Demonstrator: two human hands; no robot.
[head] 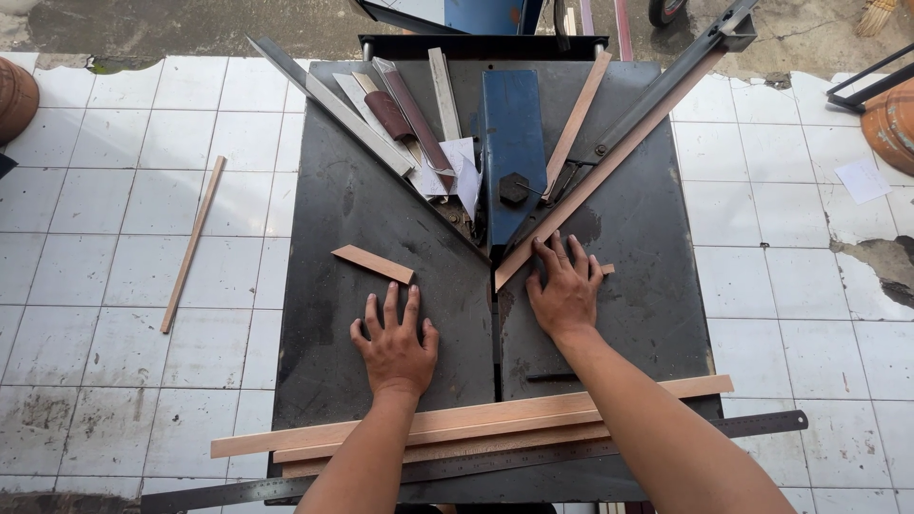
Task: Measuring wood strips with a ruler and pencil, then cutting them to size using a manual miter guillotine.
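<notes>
Nearest, forearms hide part of the wood strips and steel ruler. Left hand flat, open, on bench. Right hand, splayed, pins moulding strip; beneath, a small offcut barely shows. Cut piece beyond left fingers.

— What do you record on the saw table?

— Left hand lies flat, fingers spread, on the dark top left of the centre slot. A short cut wood piece sits just beyond its fingertips, apart from them.

— And the other?

— Right hand presses flat on a long wood strip that runs diagonally along the right fence toward the far right corner.

— The near edge?

— Several long wood strips lie along it, under both forearms, with a steel ruler just beside them, overhanging both corners.

— Elsewhere?

— A blue blade guard at the far middle; metal bars and a sanding block by the far left. One loose strip on the tiled floor.
</notes>
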